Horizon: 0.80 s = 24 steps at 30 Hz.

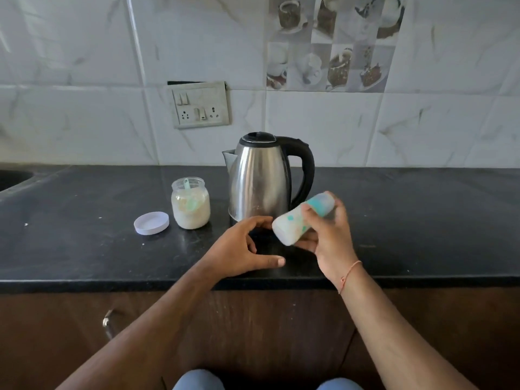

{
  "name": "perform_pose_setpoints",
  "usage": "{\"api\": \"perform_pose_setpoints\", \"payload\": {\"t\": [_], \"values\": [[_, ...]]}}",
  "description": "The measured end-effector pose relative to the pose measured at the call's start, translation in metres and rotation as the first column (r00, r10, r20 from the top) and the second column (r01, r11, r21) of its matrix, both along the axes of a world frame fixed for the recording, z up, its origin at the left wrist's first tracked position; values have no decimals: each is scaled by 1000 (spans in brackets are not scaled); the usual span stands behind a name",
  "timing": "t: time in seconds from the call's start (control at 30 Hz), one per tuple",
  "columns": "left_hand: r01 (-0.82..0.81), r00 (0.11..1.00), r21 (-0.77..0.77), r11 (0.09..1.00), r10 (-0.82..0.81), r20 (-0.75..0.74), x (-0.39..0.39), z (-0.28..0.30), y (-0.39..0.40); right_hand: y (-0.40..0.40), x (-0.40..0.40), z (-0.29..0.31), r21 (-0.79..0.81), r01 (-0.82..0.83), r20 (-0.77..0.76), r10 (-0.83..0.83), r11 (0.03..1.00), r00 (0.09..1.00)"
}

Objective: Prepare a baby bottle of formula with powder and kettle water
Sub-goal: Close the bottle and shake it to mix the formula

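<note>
Black stone bench (84,249) is lying under both my hands as I am watching from afar. Nearest me, my left hand (244,246) is hovering with fingers loosely spread, holding nothing. My right hand (326,235) is gripping the one baby bottle (298,220), fingers curled round it, tilted sideways above the bench just in front of the kettle (261,175). I judge I am shaking or mixing, though whether a cap is on I cannot tell. Next I am likely needing to set it upright, steadied by the free hand. Farther back I am counting one loose white lid (151,223), one open powder jar (190,204) with one scoop (188,187) inside, and one steel kettle.
</note>
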State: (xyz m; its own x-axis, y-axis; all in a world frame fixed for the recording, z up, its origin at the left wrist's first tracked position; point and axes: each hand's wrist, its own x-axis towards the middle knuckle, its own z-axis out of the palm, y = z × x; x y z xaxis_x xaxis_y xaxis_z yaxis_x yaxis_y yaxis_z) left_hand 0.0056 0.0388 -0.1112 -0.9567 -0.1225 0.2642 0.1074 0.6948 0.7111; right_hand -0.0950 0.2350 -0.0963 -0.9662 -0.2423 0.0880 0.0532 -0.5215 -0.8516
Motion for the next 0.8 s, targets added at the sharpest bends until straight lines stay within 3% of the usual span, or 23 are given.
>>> {"api": "perform_pose_setpoints", "payload": {"t": [0.07,0.17,0.2,0.3,0.33,0.43,0.47,0.57,0.6,0.7,0.73,0.77,0.8], "values": [[-4,1000,-3,1000,4,-15,-1,0,-2,-4,2,1,56,-1,-27,2,998,1000],[2,1000,12,1000,-2,0,-1,-1,-1,3,-8,0,-287,288,158,-252,914,955],[2,1000,8,1000,-2,1,-1,-1,-1,4,-7,3,-288,257,157,-220,922,963],[-4,1000,-2,1000,4,-6,-2,-1,-1,0,3,-1,50,-32,-25,34,998,999],[1,1000,9,1000,-1,-13,-2,-1,-2,-2,2,2,50,-11,-15,12,999,1000],[8,1000,27,1000,-8,-2,-2,-1,-1,5,-10,-2,-292,297,181,-253,909,950],[10,1000,20,1000,-10,-3,-2,-1,-1,5,-10,0,-296,288,188,-240,911,952],[6,1000,9,1000,-6,-10,-2,1,0,-1,3,-3,66,5,-40,-2,998,999],[7,1000,11,1000,-7,-18,-2,0,-1,-3,3,-1,81,12,-44,-9,997,999],[-1,1000,-3,1000,1,1,-1,0,-2,2,-6,0,-255,302,154,-269,919,951],[-11,1000,-26,1000,11,-2,-1,-1,-2,3,-9,1,-277,313,175,-272,909,946],[-18,1000,-53,998,18,-7,-1,-2,-2,3,-4,5,-209,248,122,-226,946,966],[-25,1000,-77,997,24,-9,0,-1,-2,0,0,3,-40,122,17,-121,992,992]]}}
